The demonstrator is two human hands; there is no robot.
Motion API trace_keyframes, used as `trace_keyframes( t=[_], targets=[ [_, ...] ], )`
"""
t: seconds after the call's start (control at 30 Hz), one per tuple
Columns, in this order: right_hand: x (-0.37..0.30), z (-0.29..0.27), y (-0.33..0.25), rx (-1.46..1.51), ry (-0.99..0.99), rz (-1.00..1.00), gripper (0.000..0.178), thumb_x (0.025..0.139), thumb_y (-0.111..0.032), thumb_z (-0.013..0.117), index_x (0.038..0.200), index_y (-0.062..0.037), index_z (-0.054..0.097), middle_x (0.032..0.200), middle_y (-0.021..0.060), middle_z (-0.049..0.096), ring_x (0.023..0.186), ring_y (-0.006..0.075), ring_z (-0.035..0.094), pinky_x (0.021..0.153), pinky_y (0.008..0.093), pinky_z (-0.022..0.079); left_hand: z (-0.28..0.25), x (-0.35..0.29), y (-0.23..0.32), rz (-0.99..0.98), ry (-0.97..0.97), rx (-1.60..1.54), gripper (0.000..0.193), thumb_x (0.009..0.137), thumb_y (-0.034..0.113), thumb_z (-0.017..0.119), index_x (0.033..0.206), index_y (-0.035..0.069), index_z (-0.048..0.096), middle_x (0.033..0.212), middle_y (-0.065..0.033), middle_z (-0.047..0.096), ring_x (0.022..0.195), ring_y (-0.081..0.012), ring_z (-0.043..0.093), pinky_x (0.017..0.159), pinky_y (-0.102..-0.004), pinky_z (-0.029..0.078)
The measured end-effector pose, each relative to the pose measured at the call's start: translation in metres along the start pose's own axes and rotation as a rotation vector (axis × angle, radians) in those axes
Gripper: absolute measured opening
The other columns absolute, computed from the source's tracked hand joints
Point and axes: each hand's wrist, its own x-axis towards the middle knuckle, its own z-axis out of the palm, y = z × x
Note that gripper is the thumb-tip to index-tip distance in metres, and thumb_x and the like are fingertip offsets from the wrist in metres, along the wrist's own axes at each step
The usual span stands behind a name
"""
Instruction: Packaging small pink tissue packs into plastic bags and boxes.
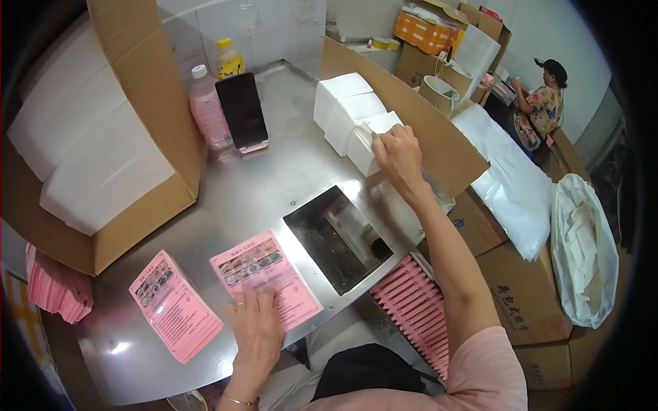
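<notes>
Fingers of the left hand [256, 325] are lying loosely bent across the lower part of a pink printed packet [262, 267], resting on its surface rather than clamping it. A bracelet [241, 399] is circling that wrist. The packet is lying flat on the metal desk [250, 195], between a stack of similar pink packets [177, 308] and a dark rectangular opening [329, 250] cut into the desk. Below the desk edge, beside the right forearm, a tightly packed row of pink pieces [411, 301] is showing. Another pink bundle [58, 288] is sitting at the far left, under a big cardboard box [147, 212] that is holding white blocks [116, 171].

Farther out, well apart from its partner, the right hand [399, 157] is curling its fingertips together on a thin, blurred white piece [358, 144] beside white folded stacks [343, 99]. A cardboard flap [418, 127] is slanting along their right side. Toward the back, a dark phone [243, 113] is leaning on its stand in front of a pink bottle [209, 113] and a yellow-capped bottle [229, 61].

Off to the right, brown cartons [517, 294], a white plastic sheet [504, 178] and a whitish bag [606, 246] are lying together. Beyond them an orange box [421, 33] is sitting high, and a person in a dark cap [545, 109] is facing left.
</notes>
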Motion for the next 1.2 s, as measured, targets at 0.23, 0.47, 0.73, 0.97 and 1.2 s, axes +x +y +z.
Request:
trace_keyframes(
  t=[0.23, 0.47, 0.73, 0.97, 1.2],
  targets=[
    [-0.010, -0.011, -0.010, 0.059, 0.095, -0.081, 0.046, 0.077, 0.002, 0.060, 0.122, -0.0036, 0.065, 0.112, 0.0186, 0.063, 0.101, 0.0372, 0.061, 0.087, 0.0452, 0.049, 0.013, 0.008, 0.028, 0.031, -0.042, -0.235, 0.024, 0.081, 0.000, 0.066, 0.104, 0.003, 0.058, 0.106, -0.0204, 0.056, 0.096, -0.0382, 0.052, 0.083, -0.0461, 0.042],
    [-0.132, -0.091, -0.157, 0.684, -0.319, -0.753, 0.039, 0.083, -0.012, 0.061, 0.120, -0.0020, 0.065, 0.109, 0.0181, 0.066, 0.116, 0.0394, 0.061, 0.103, 0.0676, 0.038, -0.002, -0.006, -0.003, 0.022, -0.090, -0.203, 0.090, 0.067, 0.022, 0.079, 0.145, 0.000, 0.040, 0.153, -0.0294, 0.030, 0.137, -0.0507, 0.034, 0.112, -0.0610, 0.027],
    [-0.121, -0.052, -0.192, 0.717, -0.363, -0.570, 0.013, 0.076, -0.014, 0.065, 0.085, -0.0045, 0.067, 0.087, 0.0111, 0.065, 0.090, 0.0330, 0.065, 0.103, 0.0535, 0.043, 0.001, 0.007, 0.010, -0.120, 0.093, -0.099, 0.077, 0.075, 0.040, 0.073, 0.140, 0.007, 0.049, 0.156, -0.0243, 0.029, 0.142, -0.0496, 0.025, 0.112, -0.0629, 0.020],
    [-0.026, -0.010, -0.029, 0.097, 0.314, -0.073, 0.035, 0.071, -0.015, 0.076, 0.102, -0.0042, 0.063, 0.108, 0.0181, 0.057, 0.108, 0.0378, 0.053, 0.092, 0.0478, 0.044, -0.011, -0.002, 0.021, -0.076, 0.006, 0.049, 0.048, 0.081, 0.038, 0.071, 0.122, 0.014, 0.065, 0.134, -0.0169, 0.047, 0.122, -0.0378, 0.041, 0.095, -0.0528, 0.030],
    [-0.042, -0.014, -0.018, 0.052, -0.082, 0.030, 0.059, 0.058, -0.025, 0.080, 0.110, -0.0056, 0.060, 0.114, 0.0171, 0.049, 0.113, 0.0374, 0.046, 0.090, 0.0487, 0.041, -0.006, -0.006, 0.015, -0.069, -0.071, 0.012, 0.049, 0.080, 0.038, 0.071, 0.121, 0.012, 0.063, 0.140, -0.0206, 0.045, 0.127, -0.0408, 0.037, 0.099, -0.0535, 0.028]
  ],
)
